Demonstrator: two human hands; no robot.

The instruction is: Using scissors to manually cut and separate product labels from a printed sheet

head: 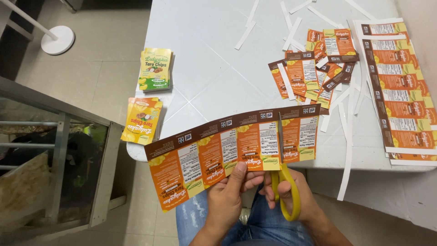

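Observation:
My left hand (230, 193) pinches the lower edge of a long strip of orange and brown printed labels (214, 152), held up over my lap. My right hand (298, 198) grips yellow-handled scissors (284, 182). Their blades point up and cut into the strip between two labels near its right end. The strip's left part sags down toward the floor.
A white table (218, 68) holds a pile of cut orange labels (314, 68), uncut label sheets (403, 91) at the right, and white paper offcuts (291, 32). Two stacks of yellow-green labels (154, 68) lie at the table's left edge. A glass-sided cabinet (54, 159) stands left.

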